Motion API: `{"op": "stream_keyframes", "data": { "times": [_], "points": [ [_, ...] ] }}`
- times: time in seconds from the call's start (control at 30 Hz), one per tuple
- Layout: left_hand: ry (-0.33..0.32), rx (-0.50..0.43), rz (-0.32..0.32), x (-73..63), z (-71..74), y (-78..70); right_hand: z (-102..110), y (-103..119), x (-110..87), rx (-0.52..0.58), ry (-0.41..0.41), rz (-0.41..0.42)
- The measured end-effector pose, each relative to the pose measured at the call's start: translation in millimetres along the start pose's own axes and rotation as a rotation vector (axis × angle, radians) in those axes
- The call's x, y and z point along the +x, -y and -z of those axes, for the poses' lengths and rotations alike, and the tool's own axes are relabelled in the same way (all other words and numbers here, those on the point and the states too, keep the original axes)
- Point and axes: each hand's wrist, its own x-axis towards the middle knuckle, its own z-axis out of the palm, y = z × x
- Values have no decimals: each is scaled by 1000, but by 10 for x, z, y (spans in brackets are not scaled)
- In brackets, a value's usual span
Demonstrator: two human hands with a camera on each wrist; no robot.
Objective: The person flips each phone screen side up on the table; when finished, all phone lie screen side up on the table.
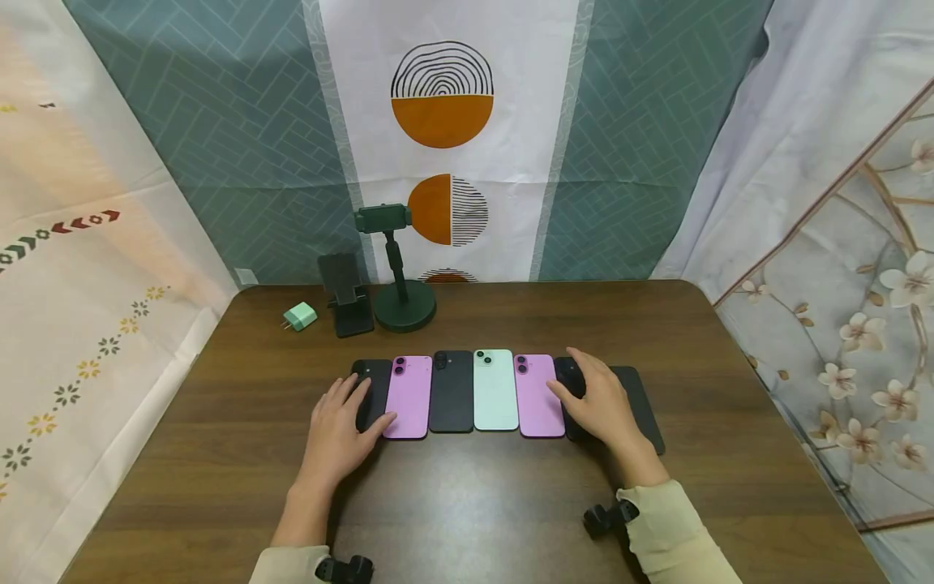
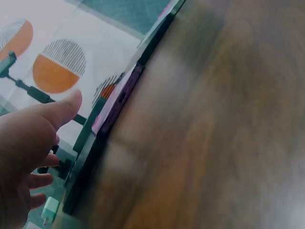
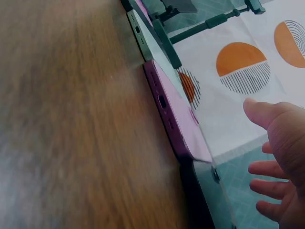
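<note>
Phones lie side by side in a row across the brown wooden worktop (image 1: 452,503), backs up, with hardly any gap between them. From the left come a black phone (image 1: 375,397), a glossy lilac-pink phone (image 1: 409,397) with two lenses stacked one above the other, a charcoal phone (image 1: 452,396), a pale mint phone (image 1: 496,392) with its two lenses set diagonally, and a second lilac-pink phone (image 1: 539,397), again with stacked lenses. The right wrist view shows a port and small holes along this last one's darker purple bottom edge. Farther right are a dark phone (image 1: 569,373) and a flat dark piece (image 1: 640,410), both partly covered by the right hand (image 1: 601,401).

The left hand (image 1: 337,438) is at the black phone, its fingers spread and loose, the thumb near the first lilac-pink phone's lower corner. The right hand's fingers are likewise spread and relaxed, gripping nothing; whether either hand makes contact I cannot tell.
</note>
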Motion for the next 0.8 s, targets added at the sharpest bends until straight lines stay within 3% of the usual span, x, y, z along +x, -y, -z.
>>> {"op": "stream_keyframes", "data": {
  "times": [0.53, 0.8],
  "points": [
    [10, -104, 26, -112, 61, 195, -254, 217, 254, 112, 81, 31],
    [0, -134, 29, -157, 67, 251, -362, 318, 421, 143, 81, 38]
  ]
}}
